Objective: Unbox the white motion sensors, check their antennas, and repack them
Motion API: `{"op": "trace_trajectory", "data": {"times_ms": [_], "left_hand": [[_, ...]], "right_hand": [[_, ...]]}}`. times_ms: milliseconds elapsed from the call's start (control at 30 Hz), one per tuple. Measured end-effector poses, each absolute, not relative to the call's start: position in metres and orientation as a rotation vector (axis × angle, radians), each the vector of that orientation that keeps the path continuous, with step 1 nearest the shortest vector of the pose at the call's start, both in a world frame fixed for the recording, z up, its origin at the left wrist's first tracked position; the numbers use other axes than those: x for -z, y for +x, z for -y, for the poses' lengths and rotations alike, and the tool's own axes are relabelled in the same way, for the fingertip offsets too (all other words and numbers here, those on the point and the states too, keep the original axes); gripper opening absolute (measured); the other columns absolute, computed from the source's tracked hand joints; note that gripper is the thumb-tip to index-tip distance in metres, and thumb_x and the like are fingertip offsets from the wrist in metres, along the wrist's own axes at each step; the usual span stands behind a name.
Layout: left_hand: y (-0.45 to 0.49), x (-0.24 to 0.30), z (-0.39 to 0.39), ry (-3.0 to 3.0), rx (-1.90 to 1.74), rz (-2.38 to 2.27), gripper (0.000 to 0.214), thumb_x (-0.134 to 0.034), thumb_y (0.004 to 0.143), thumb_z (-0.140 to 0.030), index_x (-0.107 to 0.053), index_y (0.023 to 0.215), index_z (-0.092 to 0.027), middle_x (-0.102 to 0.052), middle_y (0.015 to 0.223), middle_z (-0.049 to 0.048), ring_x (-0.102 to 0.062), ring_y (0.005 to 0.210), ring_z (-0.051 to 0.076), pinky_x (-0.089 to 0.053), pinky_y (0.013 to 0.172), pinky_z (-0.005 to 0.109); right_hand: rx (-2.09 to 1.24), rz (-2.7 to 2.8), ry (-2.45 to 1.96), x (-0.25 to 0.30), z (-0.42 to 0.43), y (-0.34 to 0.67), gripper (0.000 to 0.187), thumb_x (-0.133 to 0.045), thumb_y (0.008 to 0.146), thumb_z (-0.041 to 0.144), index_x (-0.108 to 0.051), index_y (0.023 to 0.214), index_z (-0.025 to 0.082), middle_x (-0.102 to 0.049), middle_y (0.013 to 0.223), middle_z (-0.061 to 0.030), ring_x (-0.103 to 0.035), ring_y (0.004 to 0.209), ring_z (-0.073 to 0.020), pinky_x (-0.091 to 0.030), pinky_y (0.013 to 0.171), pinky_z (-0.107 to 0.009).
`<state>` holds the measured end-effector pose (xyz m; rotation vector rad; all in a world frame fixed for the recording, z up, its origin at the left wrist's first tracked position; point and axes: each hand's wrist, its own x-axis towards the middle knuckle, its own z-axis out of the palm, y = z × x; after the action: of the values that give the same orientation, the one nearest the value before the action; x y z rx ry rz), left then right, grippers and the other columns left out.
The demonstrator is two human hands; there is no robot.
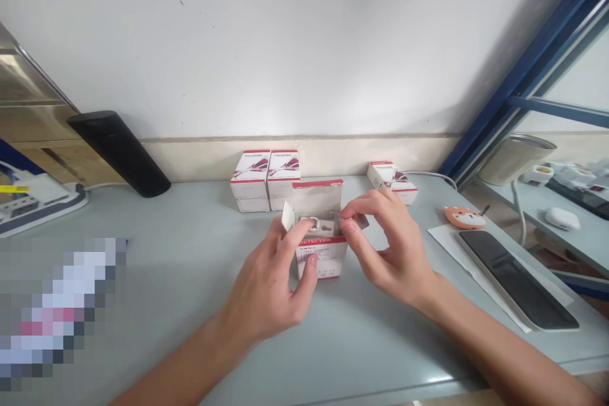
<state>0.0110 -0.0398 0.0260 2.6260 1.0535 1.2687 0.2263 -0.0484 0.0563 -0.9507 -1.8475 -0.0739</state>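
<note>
A small white and red cardboard box point(321, 261), marked "DETECTOR" on its front edge, stands with its top lid point(318, 195) raised and its side flaps spread. Inside lies a white insert or device point(326, 227), partly hidden. My left hand point(273, 279) grips the box from the left, thumb on the front face and index finger reaching in over the opening. At the right rim my right hand point(387, 244) pinches thumb and index finger together beside the side flap point(362, 221). Something translucent shows near these fingertips, too small to make out.
Two matching boxes point(250, 181) stand together by the wall, and another box point(392, 181) lies behind my right hand. A black cylinder point(121, 152) leans at the left. At the right are a phone point(518, 279) on white paper and an orange animal-face case point(464, 217).
</note>
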Motion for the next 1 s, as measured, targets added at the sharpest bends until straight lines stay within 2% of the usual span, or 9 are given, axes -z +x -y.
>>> {"op": "trace_trajectory", "data": {"times_ms": [200, 267, 367, 433, 467, 567, 700, 833, 1000], "left_hand": [[0.010, -0.020, 0.039, 2.695, -1.349, -1.078, 0.052, -0.059, 0.095, -0.018, -0.043, 0.145, -0.020, -0.068, 0.112, 0.0102, -0.070, 0.090, 0.023, -0.059, 0.074, 0.032], [0.009, -0.019, 0.037, 2.737, -1.370, -1.077, 0.055, -0.061, 0.094, -0.019, -0.044, 0.147, -0.020, -0.066, 0.120, 0.0131, -0.070, 0.093, 0.024, -0.059, 0.074, 0.034], [0.008, -0.020, 0.036, 2.795, -1.439, -1.043, 0.056, -0.063, 0.091, -0.017, -0.051, 0.146, -0.022, -0.043, 0.153, 0.0195, -0.063, 0.126, 0.033, -0.060, 0.091, 0.043], [0.008, -0.024, 0.036, 2.850, -1.525, -0.995, 0.056, -0.066, 0.088, -0.015, -0.056, 0.143, -0.021, -0.029, 0.163, 0.0185, -0.047, 0.146, 0.041, -0.052, 0.109, 0.053], [0.008, -0.026, 0.036, 2.888, -1.551, -0.979, 0.056, -0.066, 0.086, -0.015, -0.059, 0.141, -0.020, -0.029, 0.164, 0.0180, -0.041, 0.151, 0.043, -0.046, 0.116, 0.056], [0.010, -0.030, 0.038, 3.023, -1.523, -0.973, 0.050, -0.064, 0.087, -0.016, -0.063, 0.137, -0.016, -0.048, 0.158, 0.0171, -0.037, 0.152, 0.041, -0.037, 0.122, 0.055], [0.012, -0.032, 0.040, 3.124, -1.538, -0.930, 0.044, -0.061, 0.088, -0.017, -0.068, 0.132, -0.014, -0.075, 0.134, 0.0101, -0.046, 0.141, 0.034, -0.034, 0.120, 0.051], [0.012, -0.034, 0.041, 3.178, -1.560, -0.962, 0.038, -0.063, 0.086, -0.018, -0.073, 0.123, -0.016, -0.080, 0.122, 0.0053, -0.052, 0.129, 0.032, -0.037, 0.111, 0.048], [0.011, -0.038, 0.042, 3.242, -1.561, -1.123, 0.038, -0.064, 0.086, -0.022, -0.075, 0.122, -0.017, -0.081, 0.118, 0.0052, -0.052, 0.121, 0.031, -0.037, 0.105, 0.048]], "right_hand": [[0.096, 1.833, -0.923, -0.054, 0.050, 0.224, 0.012, -0.066, 0.101, 0.018, -0.064, 0.111, 0.025, -0.077, 0.100, -0.0027, -0.062, 0.088, -0.0207, -0.045, 0.076, -0.041], [0.110, 1.828, -0.922, -0.053, 0.050, 0.223, 0.012, -0.068, 0.100, 0.020, -0.066, 0.111, 0.026, -0.079, 0.100, -0.0017, -0.063, 0.091, -0.0215, -0.046, 0.078, -0.041], [0.137, 1.842, -0.922, -0.051, 0.049, 0.223, 0.013, -0.071, 0.099, 0.019, -0.067, 0.109, 0.027, -0.081, 0.101, 0.0001, -0.063, 0.093, -0.0218, -0.047, 0.081, -0.042], [0.154, 1.859, -0.916, -0.050, 0.047, 0.224, 0.014, -0.073, 0.098, 0.019, -0.067, 0.108, 0.027, -0.082, 0.103, 0.0008, -0.062, 0.093, -0.0220, -0.047, 0.082, -0.042], [0.158, 1.864, -0.917, -0.050, 0.047, 0.224, 0.014, -0.073, 0.097, 0.018, -0.067, 0.107, 0.027, -0.082, 0.103, 0.0009, -0.062, 0.093, -0.0221, -0.047, 0.082, -0.042], [0.152, 1.889, -0.931, -0.051, 0.047, 0.224, 0.012, -0.072, 0.096, 0.017, -0.067, 0.103, 0.025, -0.081, 0.105, -0.0006, -0.063, 0.092, -0.0222, -0.046, 0.082, -0.042], [0.141, 1.911, -0.928, -0.053, 0.048, 0.225, 0.008, -0.067, 0.094, 0.014, -0.067, 0.095, 0.022, -0.075, 0.113, -0.0063, -0.062, 0.089, -0.0221, -0.044, 0.081, -0.043], [0.081, 1.958, -0.906, -0.055, 0.049, 0.228, 0.007, -0.063, 0.092, 0.014, -0.065, 0.091, 0.020, -0.070, 0.110, -0.0081, -0.061, 0.092, -0.0237, -0.041, 0.081, -0.043], [0.063, 1.992, -0.885, -0.057, 0.049, 0.231, 0.008, -0.060, 0.090, 0.013, -0.063, 0.088, 0.020, -0.066, 0.113, -0.0089, -0.056, 0.094, -0.0239, -0.041, 0.083, -0.044]]}}
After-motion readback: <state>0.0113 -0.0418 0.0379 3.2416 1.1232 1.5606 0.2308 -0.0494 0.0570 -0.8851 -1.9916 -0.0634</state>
